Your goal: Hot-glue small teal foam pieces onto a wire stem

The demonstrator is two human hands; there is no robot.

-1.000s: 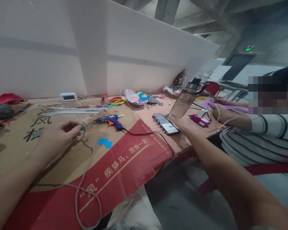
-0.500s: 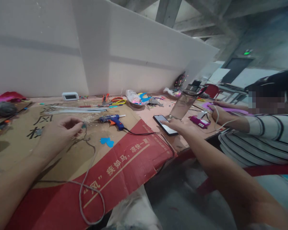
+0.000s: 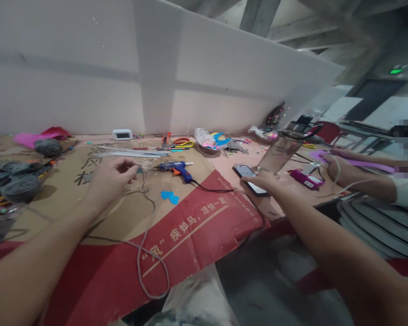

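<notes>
My left hand (image 3: pixel 117 176) is closed in a pinch over the cardboard, on the end of a grey yarn (image 3: pixel 153 213). A tiny teal bit shows at the fingertips. From there the yarn hangs down and loops over the red part of the cardboard (image 3: pixel 204 235). My right hand (image 3: pixel 268 179) reaches to a smartphone (image 3: pixel 240 171) with a lit screen; a stretched digit touches the screen, and its other fingers are mostly hidden. Between the hands lie a blue glue gun (image 3: pixel 177 168) with an orange trigger and a blue cut-out shape (image 3: pixel 170 197).
A clear bottle (image 3: pixel 279 151) stands behind the phone, near a purple device (image 3: pixel 306 179). Scissors (image 3: pixel 183 144), a filled bowl (image 3: pixel 209 147) and a small white clock (image 3: pixel 122 134) line the back. Grey yarn balls (image 3: pixel 22 188) lie left. A co-worker's hands (image 3: pixel 340 167) are at right.
The view has swung left, so everything sits further right and more yarn balls show. My left hand keeps its pinch, and my right hand stays at the phone.
</notes>
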